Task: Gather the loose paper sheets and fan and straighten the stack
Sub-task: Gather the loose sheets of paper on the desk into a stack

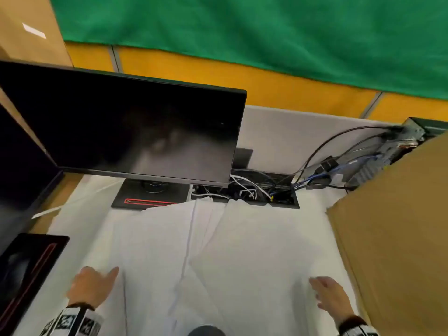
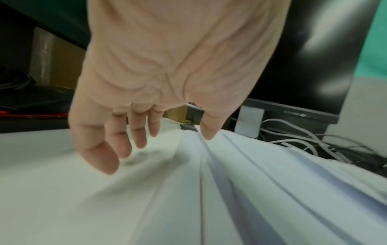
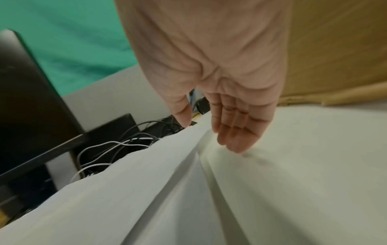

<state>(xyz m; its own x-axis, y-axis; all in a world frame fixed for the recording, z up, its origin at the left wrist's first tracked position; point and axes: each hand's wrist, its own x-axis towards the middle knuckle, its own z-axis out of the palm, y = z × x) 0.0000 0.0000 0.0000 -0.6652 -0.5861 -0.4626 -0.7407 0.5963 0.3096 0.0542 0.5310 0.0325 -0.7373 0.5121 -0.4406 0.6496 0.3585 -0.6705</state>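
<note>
Several white paper sheets lie spread and overlapping on the white desk, fanned out toward the monitor. My left hand hovers at the left edge of the spread, fingers straight and apart, holding nothing. In the left wrist view the left hand hangs just above the desk beside the paper sheets. My right hand is at the right edge of the spread, fingers straight. The right wrist view shows the right hand open above the desk, next to the paper sheets.
A black monitor stands behind the papers on its base. A cable well full of wires lies at the sheets' far edge. A large cardboard box walls the right side. A second monitor base sits at left.
</note>
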